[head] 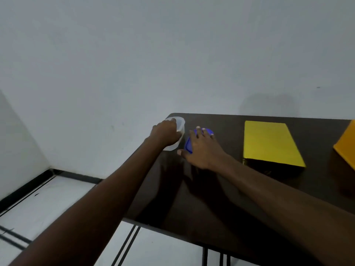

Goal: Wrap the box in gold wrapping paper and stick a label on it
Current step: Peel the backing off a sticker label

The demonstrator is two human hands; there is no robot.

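A box wrapped in shiny gold paper (pixel 269 143) lies flat on the dark table (pixel 211 198), right of both hands. At the table's far left corner my left hand (pixel 165 136) grips a translucent plastic container (pixel 179 123). Beside it my right hand (pixel 199 148) lies over a blue lid (pixel 189 145), its fingers spread across it and its fingertips curled over the lid's far edge. Whatever the container holds is hidden from me.
An orange-yellow object (pixel 345 148) sits at the right edge of view, partly cut off. A plain wall rises right behind the table. The table's left edge drops to a tiled floor (pixel 48 204).
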